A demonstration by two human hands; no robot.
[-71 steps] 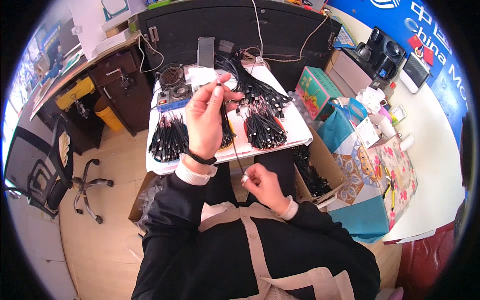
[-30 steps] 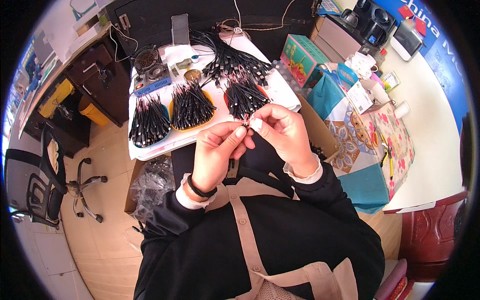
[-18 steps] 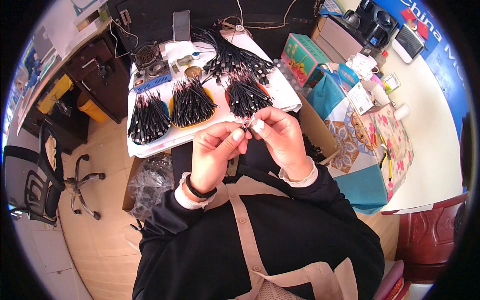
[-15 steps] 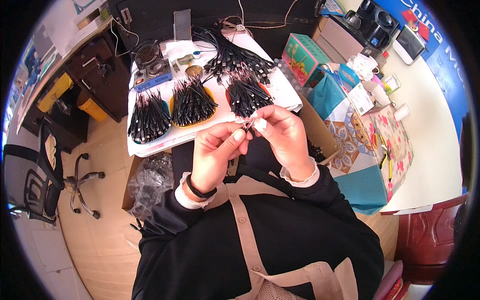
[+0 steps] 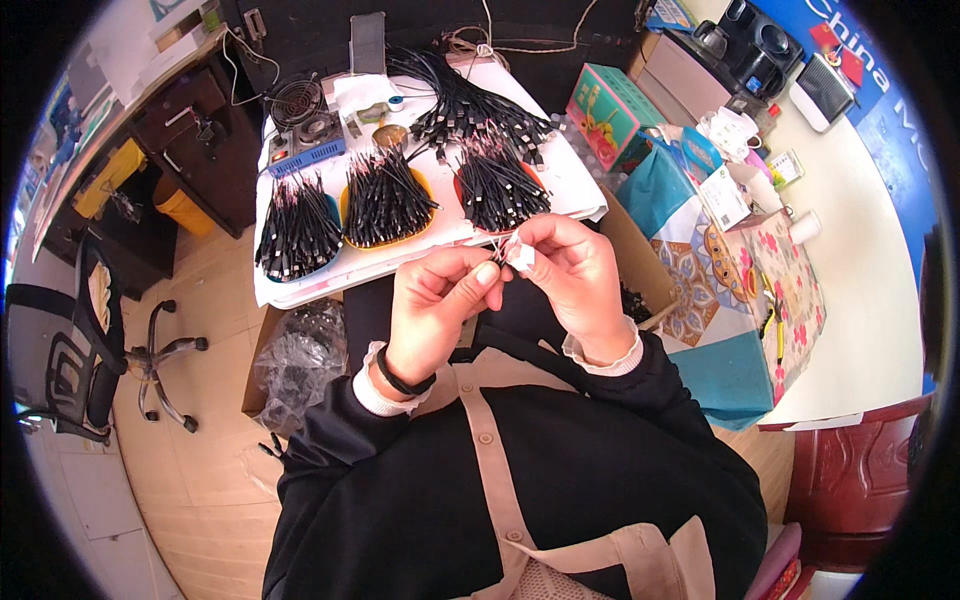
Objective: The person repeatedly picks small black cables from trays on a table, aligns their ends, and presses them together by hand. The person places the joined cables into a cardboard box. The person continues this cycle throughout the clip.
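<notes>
Close together before my chest, both hands work on the stripped end of a thin black cable (image 5: 498, 257). My left hand (image 5: 440, 300) pinches the cable between thumb and fingers. Pale and reddish wires fan out at its tip, and my right hand (image 5: 580, 285) is closed on them. Something white wraps my right thumb tip. Just beyond my hands, short black cables with metal plugs fill a blue bowl (image 5: 333, 212), a yellow bowl (image 5: 430, 228) and a red bowl (image 5: 540, 178). More black cables (image 5: 460, 105) lie in a loose pile behind them.
On the white table (image 5: 290, 292) stands a blue device with a round fan (image 5: 310, 140), beside a small brass dish (image 5: 390, 135). Below, an open carton holds clear plastic (image 5: 300, 360). A cloth-covered box (image 5: 740, 310) stands right, and an office chair (image 5: 80, 350) left.
My two hands have stayed at nearly the same spot, with only small finger movements at the wire ends. The view has shifted very slightly.
</notes>
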